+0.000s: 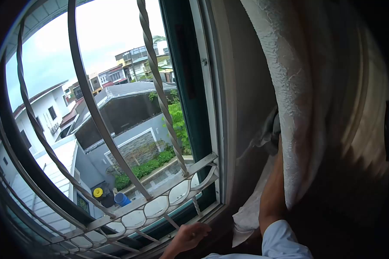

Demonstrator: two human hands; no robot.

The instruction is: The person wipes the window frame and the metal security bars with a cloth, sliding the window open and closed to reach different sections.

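My left hand (192, 236) is low in the view, beside the bottom edge of the window frame, its fingers curled in with nothing seen in them. A light blue sleeve (285, 241) covers part of my right arm, which reaches up along the wall. Dark grey material (271, 131) covers my right hand, so its fingers are hard to make out. A pale cloth (251, 211) hangs below that hand, beside the forearm. Partly in front of my right arm hangs a thick white textured curtain or cloth (285, 86).
At the left is a window with twisted metal bars (157, 82) and a looped lower grille (155, 207). Outside are houses, a grey-roofed building (125, 99), plants, a blue bin (122, 199) and a yellow lid (98, 192). Brownish curtain folds (361, 116) hang at the right.
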